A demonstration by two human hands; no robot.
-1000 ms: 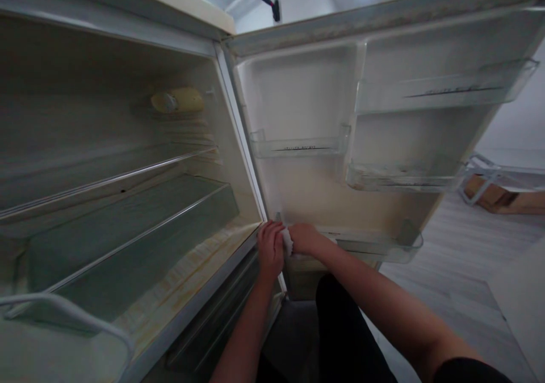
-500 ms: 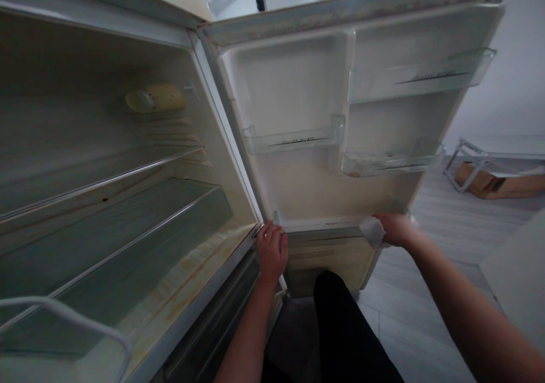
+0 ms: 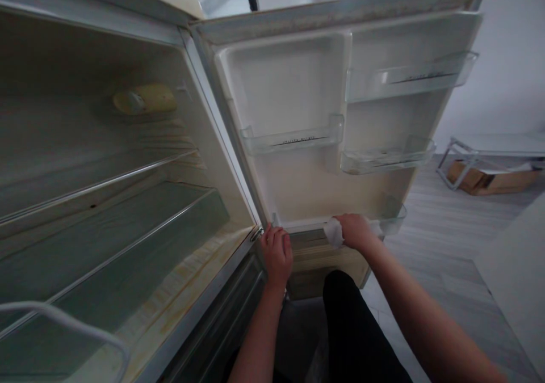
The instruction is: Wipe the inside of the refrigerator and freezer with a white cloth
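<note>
An open fridge door [image 3: 298, 184] with clear door shelves fills the middle of the view. My right hand [image 3: 355, 231] is closed on a white cloth or tissue [image 3: 334, 232] at the lowest door shelf [image 3: 394, 215]. My left hand [image 3: 276, 249] rests at the door's lower hinge side, beside a small metal hinge [image 3: 256, 233]. Its fingers are bent close together, and whether they grip anything is hidden. On the left is the fridge interior, with glass shelves [image 3: 128, 224] and yellow stains along the bottom edge [image 3: 170, 309].
A white cable or tube [image 3: 80, 329] curves across the lower left. Below the upper door is a lower compartment door [image 3: 313, 258]. My dark-clothed leg [image 3: 351, 326] stands in front. A white-framed bench [image 3: 498, 147] with a cardboard box [image 3: 489, 180] is at right.
My right hand has moved left along the door's bottom shelf with the white cloth. The door's outer edge appears a little further left. My left hand has stayed near the hinge.
</note>
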